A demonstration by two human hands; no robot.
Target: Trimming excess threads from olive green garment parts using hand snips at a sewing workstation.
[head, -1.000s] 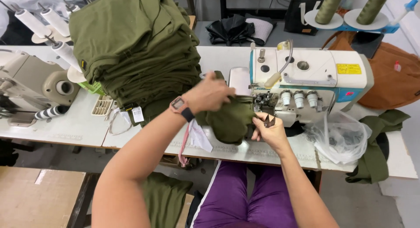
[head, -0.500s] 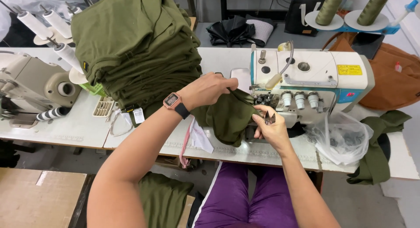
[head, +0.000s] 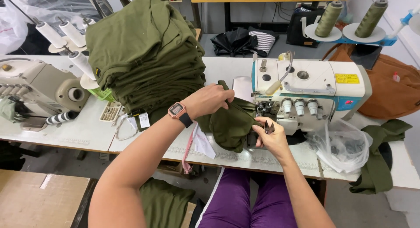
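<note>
My left hand (head: 213, 100), with a pink watch on the wrist, grips the top of an olive green garment piece (head: 229, 125) bunched in front of the white and blue overlock sewing machine (head: 306, 90). My right hand (head: 271, 138) pinches the garment's right edge and also holds small thread snips (head: 268, 127) close to the machine's needle area. A tall stack of folded olive green garments (head: 146, 55) rises just left of my left hand.
A second grey sewing machine (head: 37, 90) with white thread cones sits at far left. A clear plastic bag (head: 343, 145) and more green cloth (head: 380, 153) lie to the right. Two green thread cones (head: 350, 18) stand behind the machine. Purple trousers show below the table.
My left hand has lifted the garment piece and pulled it slightly left, away from the machine. My right hand stays at the fabric's edge with the snips.
</note>
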